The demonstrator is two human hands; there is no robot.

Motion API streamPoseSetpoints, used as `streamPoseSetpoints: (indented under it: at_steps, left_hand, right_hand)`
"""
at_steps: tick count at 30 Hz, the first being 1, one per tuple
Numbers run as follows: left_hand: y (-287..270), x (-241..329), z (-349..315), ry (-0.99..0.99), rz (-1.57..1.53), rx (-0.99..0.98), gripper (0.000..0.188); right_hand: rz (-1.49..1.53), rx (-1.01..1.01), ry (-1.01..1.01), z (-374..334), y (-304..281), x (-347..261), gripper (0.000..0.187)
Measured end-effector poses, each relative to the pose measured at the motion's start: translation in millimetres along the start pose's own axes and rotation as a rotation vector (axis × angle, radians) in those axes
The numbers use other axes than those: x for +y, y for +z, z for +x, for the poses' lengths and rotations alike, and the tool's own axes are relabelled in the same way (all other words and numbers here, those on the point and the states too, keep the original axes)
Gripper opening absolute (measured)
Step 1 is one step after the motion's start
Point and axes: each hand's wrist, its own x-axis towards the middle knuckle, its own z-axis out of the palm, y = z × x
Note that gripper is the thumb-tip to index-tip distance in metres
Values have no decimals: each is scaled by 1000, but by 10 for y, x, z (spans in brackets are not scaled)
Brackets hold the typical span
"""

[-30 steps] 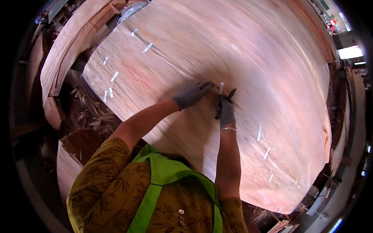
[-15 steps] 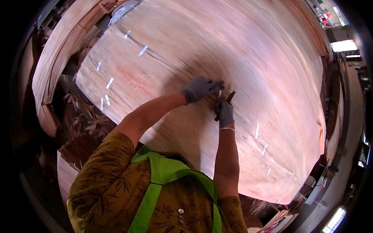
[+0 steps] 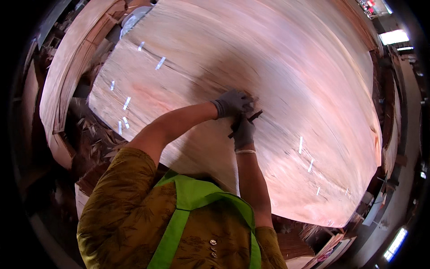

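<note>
A large pale wood veneer sheet (image 3: 277, 89) lies spread in front of me. My left hand (image 3: 233, 103), in a grey glove, bears on its middle with bent fingers pressed together; anything under the fingertips is hidden. Just below and touching or nearly touching it is my right hand (image 3: 244, 133), also gloved. That hand is closed round a dark, narrow tool (image 3: 255, 116) whose ends stick out on either side; its exact kind does not show. Short strips of white tape (image 3: 160, 63) are stuck on the sheet at the left, and more tape pieces (image 3: 301, 145) at the right.
Curved stacks of veneer (image 3: 67, 67) stand at the left edge. Wood scraps (image 3: 96, 143) litter the space beside the sheet's left corner. A clear plastic wrap (image 3: 133, 21) sits at the far left corner, and broken veneer pieces (image 3: 313, 237) lie at the lower right.
My right hand has moved left and closer to my left hand. My left fingers, stretched out earlier, are now bent. A small white strip seen between the hands is now hidden.
</note>
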Motion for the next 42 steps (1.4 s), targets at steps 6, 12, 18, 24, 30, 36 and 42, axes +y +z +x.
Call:
streamPoseSetpoints:
  at_steps: [6,12,18,24,30,36,42]
  left_hand:
    - [-411,-232,-325,-329,-141,339,57]
    - [-478,-672,-848,-456,-16,488,50]
    - [-256,-552,-711,-184,217,341,39]
    - [-549,-483,-717,-154,23,224,37]
    - [-303,-658,-893,-327,273,280,44]
    - [-414,162,-1030,-405,375,361,51]
    - [293,1911,-2341,-745,169,567,56]
  right_hand:
    - [-287,-238,-178,-1,183,36,19]
    - [-491,-354,-257,361,889,-318,14]
    - [-1116,-206,-601,1260,850,-45,26]
    - [-948,-338,-819,810,404,-95,29]
    - [-1026,64,-642,-427,-1109,-216,23]
    - [-254,834,-586,-1310,-4160,288,17]
    - [547,1149,-306,-2197,-5799,599,37]
